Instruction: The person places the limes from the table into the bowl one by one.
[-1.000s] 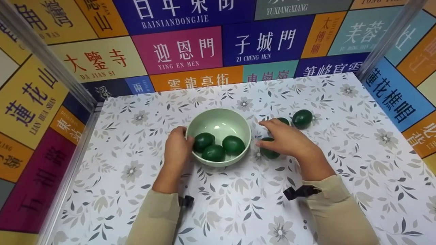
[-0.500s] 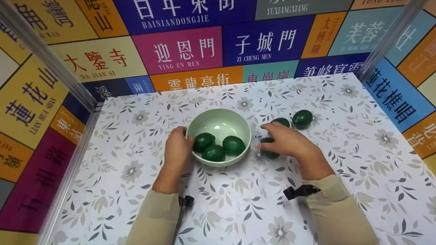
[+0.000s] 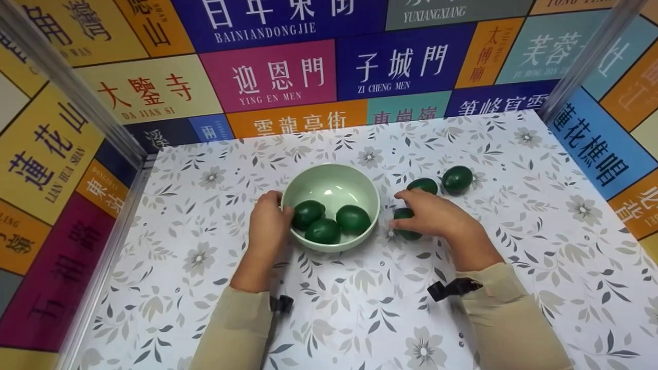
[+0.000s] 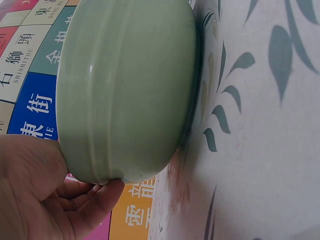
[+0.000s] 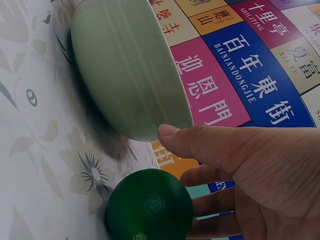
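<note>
Floral tabletop [image 3: 354, 313], left fingers [image 4: 100, 206] gripping glossy round bowl [image 3: 331, 180], oval fruits [image 3: 323, 231].

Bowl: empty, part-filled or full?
Part-filled: three dark green fruits lie in the bowl, and its bare inner wall shows behind them.

Looks like a small booth [image 3: 51, 149], walled on three sides by colourful panels [image 3: 267, 77] printed with Chinese characters and Latin lettering, with shiny posts [image 3: 113, 121] at the corners and a table [image 3: 339, 293] in leaf-and-flower print set between them
</note>
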`<state>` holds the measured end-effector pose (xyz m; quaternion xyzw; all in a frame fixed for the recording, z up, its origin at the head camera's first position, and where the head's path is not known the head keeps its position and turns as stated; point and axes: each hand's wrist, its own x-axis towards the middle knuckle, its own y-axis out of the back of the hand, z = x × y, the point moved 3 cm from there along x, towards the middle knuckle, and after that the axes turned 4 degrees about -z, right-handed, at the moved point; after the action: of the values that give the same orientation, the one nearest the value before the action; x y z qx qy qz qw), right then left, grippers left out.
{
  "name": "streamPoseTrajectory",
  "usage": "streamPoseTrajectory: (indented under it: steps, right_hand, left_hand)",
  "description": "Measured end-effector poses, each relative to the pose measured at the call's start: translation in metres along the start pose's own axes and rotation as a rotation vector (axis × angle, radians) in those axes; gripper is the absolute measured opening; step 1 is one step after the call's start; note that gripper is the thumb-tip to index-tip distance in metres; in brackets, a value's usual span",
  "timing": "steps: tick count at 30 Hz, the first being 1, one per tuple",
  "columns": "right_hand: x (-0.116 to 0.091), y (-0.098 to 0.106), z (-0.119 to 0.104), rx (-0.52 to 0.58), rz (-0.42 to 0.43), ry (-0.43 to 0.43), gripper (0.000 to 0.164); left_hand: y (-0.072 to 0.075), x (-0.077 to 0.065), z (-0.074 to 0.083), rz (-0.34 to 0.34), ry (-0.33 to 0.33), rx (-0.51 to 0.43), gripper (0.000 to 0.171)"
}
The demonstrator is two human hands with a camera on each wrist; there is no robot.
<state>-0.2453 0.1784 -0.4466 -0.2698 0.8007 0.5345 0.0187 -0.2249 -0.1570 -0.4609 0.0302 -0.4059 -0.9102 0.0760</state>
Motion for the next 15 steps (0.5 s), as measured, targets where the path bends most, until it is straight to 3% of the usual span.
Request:
streamPoseTrajectory:
  steps: [15]
  right_hand:
    - [0.0021,-0.0045,0.0012,0.003,-0.002,0.038,0.076]
  left_hand:
    - [-0.0001,0.0000,-0.0007,-0.003,0.008,0.003,0.033]
